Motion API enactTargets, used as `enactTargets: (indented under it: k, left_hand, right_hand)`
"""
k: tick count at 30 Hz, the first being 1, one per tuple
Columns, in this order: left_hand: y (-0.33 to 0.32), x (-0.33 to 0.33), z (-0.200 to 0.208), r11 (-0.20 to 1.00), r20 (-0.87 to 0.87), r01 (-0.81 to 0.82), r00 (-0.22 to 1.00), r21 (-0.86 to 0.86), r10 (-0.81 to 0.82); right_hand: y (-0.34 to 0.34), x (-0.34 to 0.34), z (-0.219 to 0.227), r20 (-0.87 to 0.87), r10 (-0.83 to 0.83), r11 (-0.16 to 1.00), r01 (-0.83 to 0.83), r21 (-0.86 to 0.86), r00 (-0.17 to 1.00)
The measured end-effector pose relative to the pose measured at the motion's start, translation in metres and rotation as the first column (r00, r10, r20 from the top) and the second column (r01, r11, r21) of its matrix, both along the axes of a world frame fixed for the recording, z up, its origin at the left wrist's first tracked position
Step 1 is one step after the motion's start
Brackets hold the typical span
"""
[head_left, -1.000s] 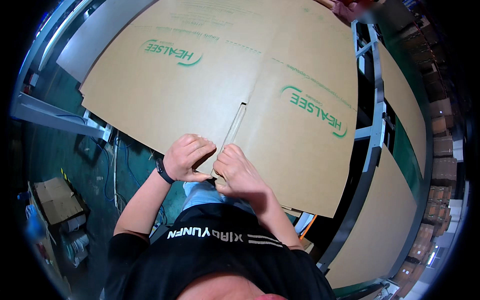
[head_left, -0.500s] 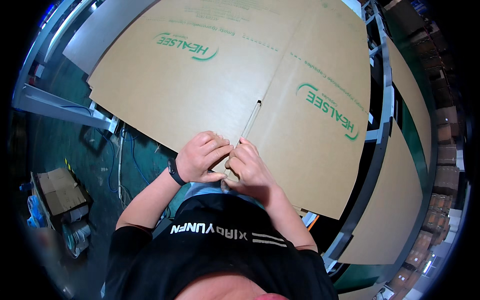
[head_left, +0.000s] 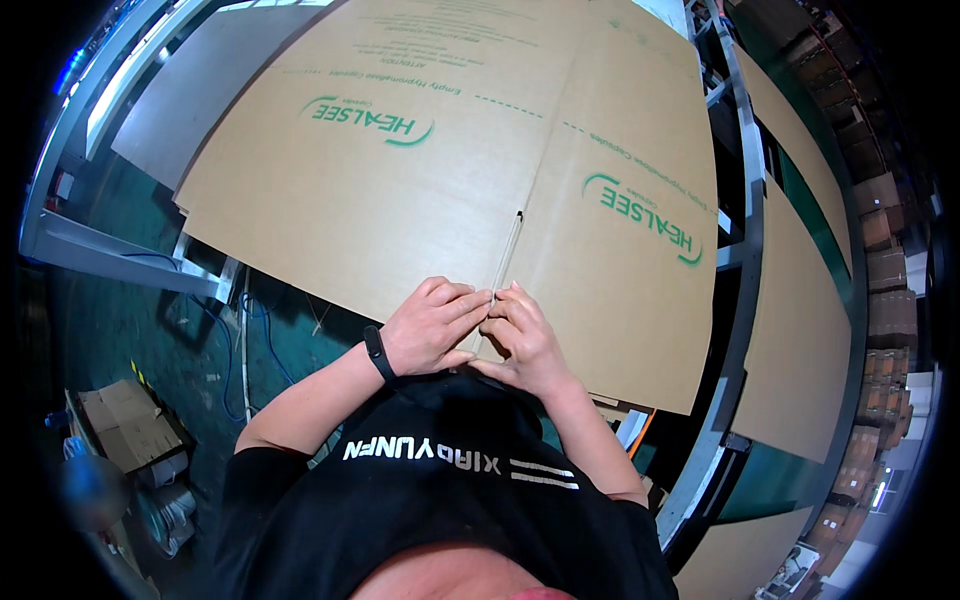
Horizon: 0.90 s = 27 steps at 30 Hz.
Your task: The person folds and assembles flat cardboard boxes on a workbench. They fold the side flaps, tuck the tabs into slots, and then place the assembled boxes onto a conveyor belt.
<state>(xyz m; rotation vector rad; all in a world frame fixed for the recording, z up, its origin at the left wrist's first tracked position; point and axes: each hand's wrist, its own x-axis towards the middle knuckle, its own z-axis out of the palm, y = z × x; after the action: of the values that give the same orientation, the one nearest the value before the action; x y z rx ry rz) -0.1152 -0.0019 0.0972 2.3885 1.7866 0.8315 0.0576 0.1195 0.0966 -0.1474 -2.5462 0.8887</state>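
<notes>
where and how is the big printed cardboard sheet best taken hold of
Probably by its near edge, from the wearer's side, one hand either side of the slot, fingers on top and thumbs at the rim. The cardboard sheet lies broad and flat, so its middle offers little to grip, while the left hand and right hand rest close to that edge.

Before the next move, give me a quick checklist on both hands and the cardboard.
1. Left hand at the slot: ok, fingers by its near end.
2. Right hand opposite: ok, on the slot's right side.
3. Cardboard sheet print side up: ok, green print shows.
4. Slot visible full length: not ok, hands cover the near part.
5. Wristband off the slot: ok, on the left wrist.
6. Firm grip: cannot tell.
</notes>
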Motion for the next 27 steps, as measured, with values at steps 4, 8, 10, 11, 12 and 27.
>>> enactTargets:
  k: [4, 8, 10, 11, 12, 27]
  left_hand:
    - [0.001, -0.002, 0.004, 0.999, -0.013, 0.035, 0.999, -0.022, -0.036]
    - [0.005, -0.005, 0.005, 0.995, -0.014, 0.090, 0.996, -0.035, -0.091]
    - [0.007, -0.003, 0.010, 0.992, -0.119, 0.093, 0.988, -0.087, -0.103]
    - [0.007, -0.002, 0.014, 0.990, -0.170, 0.088, 0.980, -0.114, -0.106]
    - [0.008, -0.004, 0.016, 0.984, -0.169, 0.100, 0.978, -0.150, -0.125]
    - [0.016, -0.020, 0.000, 0.975, 0.220, 0.220, 0.949, 0.043, -0.224]
  right_hand:
    - [-0.004, 0.002, 0.000, -0.012, -0.046, 0.999, 0.046, 0.015, 0.999]
    - [-0.007, 0.003, 0.004, -0.017, -0.061, 0.998, 0.062, 0.034, 0.998]
    - [-0.007, 0.004, 0.005, -0.012, -0.065, 0.997, 0.066, 0.042, 0.998]
    - [-0.008, 0.004, 0.005, -0.010, -0.063, 0.997, 0.064, 0.042, 0.998]
    - [-0.008, 0.004, 0.006, -0.008, -0.061, 0.997, 0.061, 0.042, 0.998]
    - [-0.024, 0.037, 0.023, -0.142, -0.249, 0.902, 0.283, 0.326, 0.958]
